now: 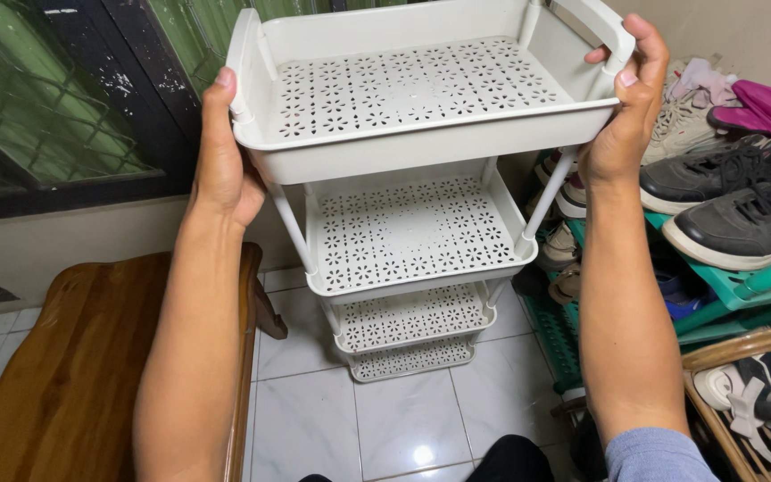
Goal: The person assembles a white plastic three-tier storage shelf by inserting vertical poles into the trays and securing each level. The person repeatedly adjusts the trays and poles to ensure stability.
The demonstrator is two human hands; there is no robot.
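A white plastic rack (412, 147) with several perforated tiers stands upright on the tiled floor in front of me. My left hand (223, 156) grips the left rim of its top tray. My right hand (625, 107) grips the handle on the right end of that top tray. Thin white posts join the tiers below, and the trays hold nothing.
A wooden bench (73, 375) sits at the lower left under a dark-framed window (55, 98). A green shoe rack (742, 281) at the right carries black sneakers (747, 219) and other shoes. A wicker basket (742, 353) with shoes is at the lower right. White floor tiles (403, 419) lie below.
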